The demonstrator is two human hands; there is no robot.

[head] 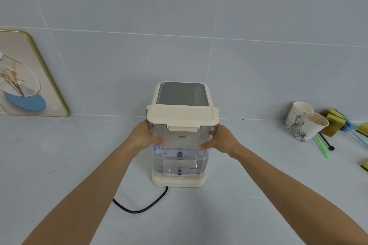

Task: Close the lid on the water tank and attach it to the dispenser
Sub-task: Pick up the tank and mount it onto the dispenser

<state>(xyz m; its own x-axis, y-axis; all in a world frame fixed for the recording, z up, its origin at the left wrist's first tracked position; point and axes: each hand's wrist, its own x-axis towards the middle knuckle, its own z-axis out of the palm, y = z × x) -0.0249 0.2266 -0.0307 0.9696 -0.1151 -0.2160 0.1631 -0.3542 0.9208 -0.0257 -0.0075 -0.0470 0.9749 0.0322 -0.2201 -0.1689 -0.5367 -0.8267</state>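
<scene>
I have both forearms reaching in from the bottom edge toward the water tank [182, 151], which is my reference for everything else. Just in front of the tank, a black power cord [147, 206] curls across the grey counter [59, 165] out of the cream base it stands on. My left hand [146, 137] is pressed flat against the tank's left wall, thumb laid across its front face, and my right hand [221, 139] mirrors it on the right wall, so the clear tank is clasped between the two palms. The tank stands upright on the base of the dispenser [182, 95], holding some water in its lower part. The cream lid [182, 115] lies shut on top of the tank, its front clasp folded down. Directly behind the tank rises the dispenser's body with its grey top panel. Far to the tank's right stand two paper cups [305, 120] beside yellow sponges [334, 120]; far to its left a gold-framed picture [25, 77] leans against the tiled wall [179, 16].
</scene>
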